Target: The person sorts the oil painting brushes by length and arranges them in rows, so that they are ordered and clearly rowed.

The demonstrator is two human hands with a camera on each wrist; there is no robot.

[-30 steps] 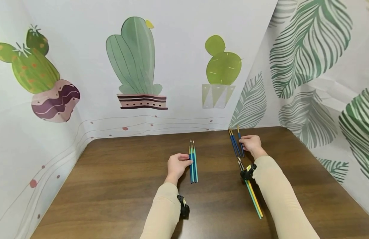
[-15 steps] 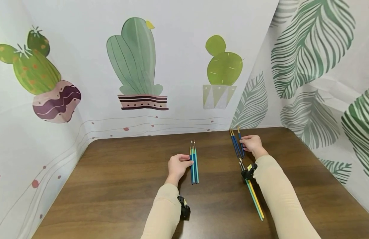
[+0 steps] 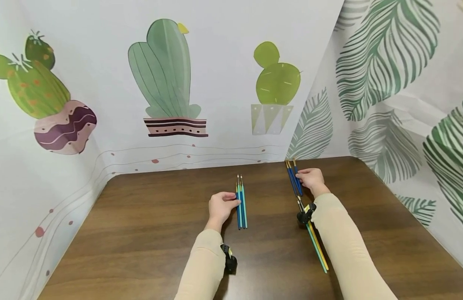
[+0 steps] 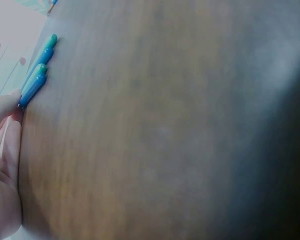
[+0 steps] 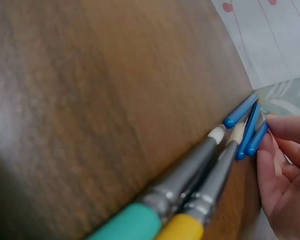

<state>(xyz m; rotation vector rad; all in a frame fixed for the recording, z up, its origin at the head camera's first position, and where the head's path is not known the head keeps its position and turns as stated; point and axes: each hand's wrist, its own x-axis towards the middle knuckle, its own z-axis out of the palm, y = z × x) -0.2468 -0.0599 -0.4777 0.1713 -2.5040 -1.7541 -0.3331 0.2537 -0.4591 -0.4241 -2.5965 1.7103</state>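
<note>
Clearly, the left hand (image 3: pixel 220 207) is pinching the left blue brush (image 3: pixel 238 218) of the middle row (image 3: pixel 244 210); the right hand (image 3: pixel 310 179) is pinching the right brush (image 5: pixel 258 138) of the far-right blue trio (image 5: pixel 248 131) — light, level nudging should be keeping neighbours parallel.

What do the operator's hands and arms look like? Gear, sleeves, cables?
Left hand and right hand: bare, no gloves. Left sleeve and right sleeve: long, plain beige. Left wrist camera and right wrist camera: small, black, each with a yellowish patch. I can't make out any cables.
</note>
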